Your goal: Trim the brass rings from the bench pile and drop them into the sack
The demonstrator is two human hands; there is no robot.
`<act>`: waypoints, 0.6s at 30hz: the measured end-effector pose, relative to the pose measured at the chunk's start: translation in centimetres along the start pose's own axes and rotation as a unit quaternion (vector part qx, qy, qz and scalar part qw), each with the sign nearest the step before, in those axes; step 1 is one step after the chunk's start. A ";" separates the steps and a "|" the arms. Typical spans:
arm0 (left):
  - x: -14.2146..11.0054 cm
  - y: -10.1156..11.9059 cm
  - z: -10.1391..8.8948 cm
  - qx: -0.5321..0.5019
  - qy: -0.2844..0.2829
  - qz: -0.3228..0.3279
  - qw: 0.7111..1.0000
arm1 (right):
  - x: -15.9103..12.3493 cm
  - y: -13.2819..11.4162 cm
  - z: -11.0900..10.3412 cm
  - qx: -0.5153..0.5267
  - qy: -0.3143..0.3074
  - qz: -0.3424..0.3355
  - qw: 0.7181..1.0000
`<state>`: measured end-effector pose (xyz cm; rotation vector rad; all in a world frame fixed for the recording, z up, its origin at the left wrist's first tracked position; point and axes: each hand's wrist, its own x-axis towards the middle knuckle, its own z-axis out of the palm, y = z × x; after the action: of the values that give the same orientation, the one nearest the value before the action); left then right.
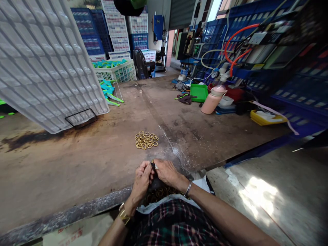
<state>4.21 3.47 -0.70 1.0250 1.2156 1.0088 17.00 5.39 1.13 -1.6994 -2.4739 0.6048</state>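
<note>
My left hand (142, 177) and my right hand (167, 173) meet at the table's front edge, fingers closed in a pinch. Between the fingertips shows a small black piece (153, 165), too small to name, which my left fingers grip. A bit of a brass-coloured ring (152, 161) peeks out at my right fingertips; the rest is hidden. Just beyond my hands, a loose pile of brass-coloured rings (146, 140) lies on the table. Below my wrists, more rings (160, 194) fill a white-edged bag or cloth at my lap.
A tall grey-white ribbed plastic panel (51, 65) stands at the left of the worn table (112, 157). Behind it are turquoise-green hangers (109, 90) and a crate (123, 71). A pink bottle (212, 101), green tray (199, 93) and yellow tray (266, 118) stand at the right.
</note>
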 end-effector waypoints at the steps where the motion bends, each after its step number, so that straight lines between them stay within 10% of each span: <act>1: -0.2 0.1 0.0 0.005 0.001 0.003 1.000 | 0.2 0.1 0.1 -0.004 -0.001 0.007 1.000; 8: -2.0 1.5 1.1 -0.080 -0.105 -0.012 0.991 | 2.4 3.4 -0.7 -0.054 0.032 0.076 0.995; 18: -1.0 0.8 0.3 -0.310 -0.060 -0.104 0.943 | 7.6 4.2 -1.0 -0.008 0.122 0.136 0.983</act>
<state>4.40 2.65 0.29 0.4426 0.8006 1.0478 18.04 13.89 -0.68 -2.0000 -2.1069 0.3699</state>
